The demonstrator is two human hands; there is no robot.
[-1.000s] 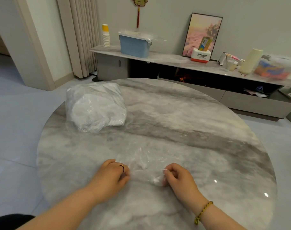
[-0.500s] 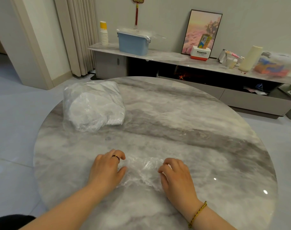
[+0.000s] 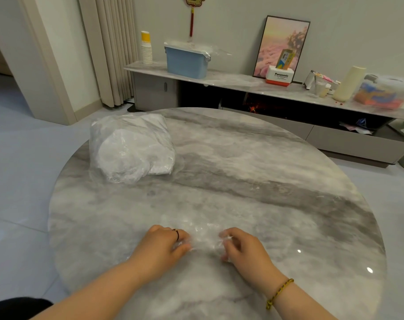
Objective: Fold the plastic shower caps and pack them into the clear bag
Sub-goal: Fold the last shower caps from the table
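A thin, see-through plastic shower cap (image 3: 204, 236) lies crumpled on the round marble table (image 3: 254, 185), near its front edge. My left hand (image 3: 164, 244) grips the cap's left side with curled fingers. My right hand (image 3: 241, 247) pinches its right side between thumb and fingertips. The cap is bunched between the two hands. At the table's far left sits the clear bag (image 3: 131, 147), bulging with white folded caps; both hands are well short of it.
Behind the table runs a low marble console (image 3: 231, 79) with a blue lidded box (image 3: 187, 60), a stack of paper cups (image 3: 146, 48), a framed picture (image 3: 281, 46) and other clutter. A curtain (image 3: 111, 49) hangs at the back left.
My hands slid forward over the cap and then drew back toward me, bunching the plastic tighter between them. The bag has stayed put.
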